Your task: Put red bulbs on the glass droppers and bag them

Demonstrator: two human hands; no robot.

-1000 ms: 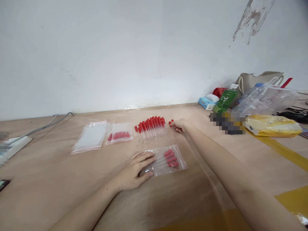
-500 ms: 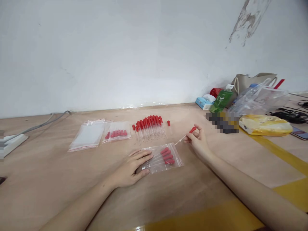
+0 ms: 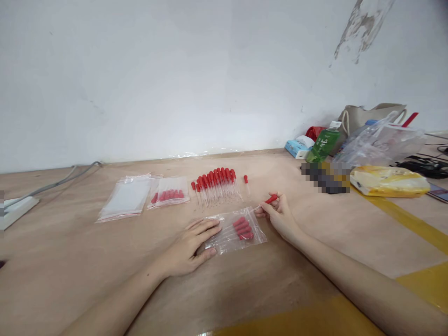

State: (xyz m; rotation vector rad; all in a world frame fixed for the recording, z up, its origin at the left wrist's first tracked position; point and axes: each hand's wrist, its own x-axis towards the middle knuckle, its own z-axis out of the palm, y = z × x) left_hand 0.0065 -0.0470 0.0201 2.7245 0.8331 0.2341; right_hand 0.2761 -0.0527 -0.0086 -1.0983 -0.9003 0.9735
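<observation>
My left hand (image 3: 196, 245) lies flat, fingers apart, on the left end of a clear zip bag (image 3: 227, 242). Inside that bag lie several droppers with red bulbs (image 3: 243, 227), side by side. My right hand (image 3: 280, 214) pinches a single dropper (image 3: 270, 199) by its red bulb. Its clear tube points left, with the tip at the bag's upper right corner; whether the tip is inside the mouth I cannot tell. Behind the bag, a row of loose droppers (image 3: 217, 179) is spread out, and one separate dropper (image 3: 246, 179) sits to their right.
Filled zip bags (image 3: 171, 190) and a stack of flat bags (image 3: 124, 198) lie at the left. A power strip (image 3: 19, 211) is at the far left. A tissue pack (image 3: 297, 148), green bottle (image 3: 324, 142), plastic bag (image 3: 380, 142) and yellow packet (image 3: 390, 181) crowd the right.
My right hand has moved left and slightly down, bringing the dropper's tube to the bag's right end. My left hand stays pressed on the bag.
</observation>
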